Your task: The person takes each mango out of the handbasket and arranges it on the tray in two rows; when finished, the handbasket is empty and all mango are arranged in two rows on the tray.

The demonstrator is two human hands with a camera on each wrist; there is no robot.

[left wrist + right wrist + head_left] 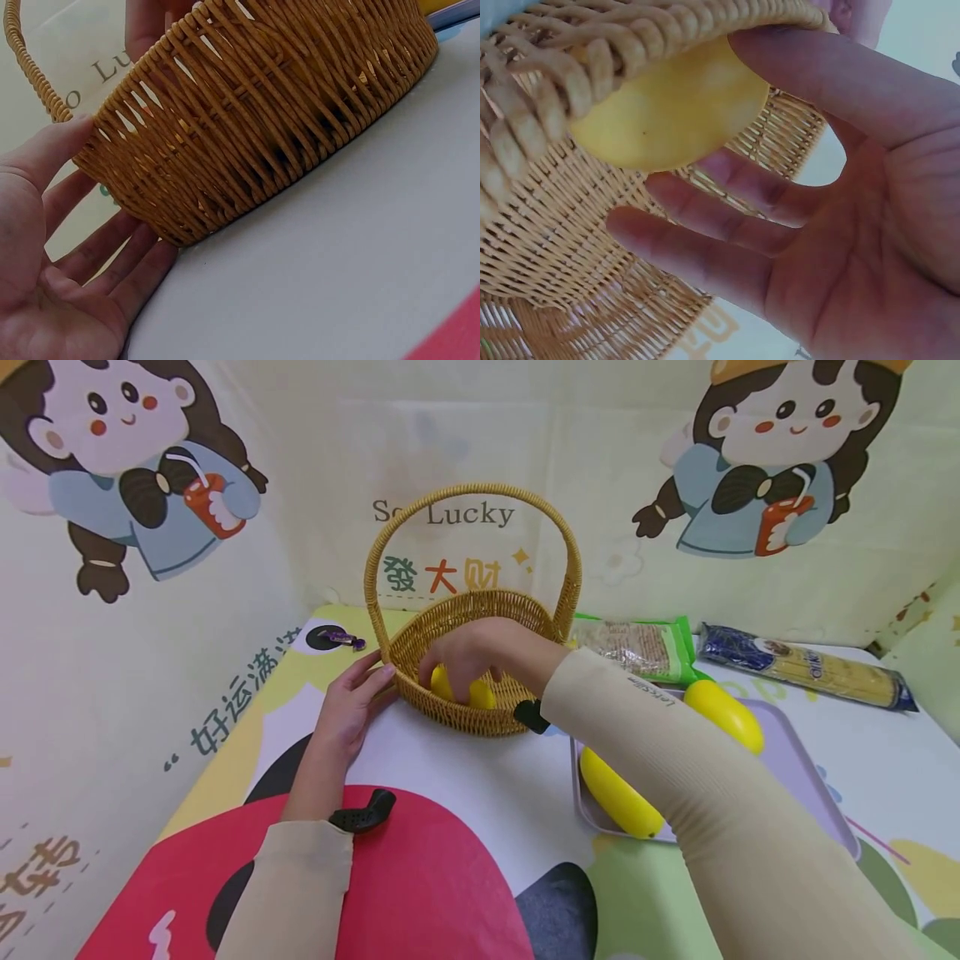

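Note:
A woven wicker basket (480, 724) with a tall arched handle stands at the back middle of the table. My left hand (348, 710) rests on its left side; in the left wrist view the thumb touches the rim and the fairly straight fingers lie along the outer wall. Inside the basket, my right hand (480, 652) reaches over a yellow mango (441, 683). The right wrist view shows the thumb against the mango (675, 112) and the other fingers spread loosely beside it, not curled round it. The basket's rim hides part of the fruit there.
On a pale purple tray (795, 752) at right lie two more yellow mangoes (618, 793), partly behind the right sleeve. Behind it are a green-edged food packet (630, 647) and a pack of pasta (810, 667). A purple-wrapped candy (341, 638) lies left of the basket.

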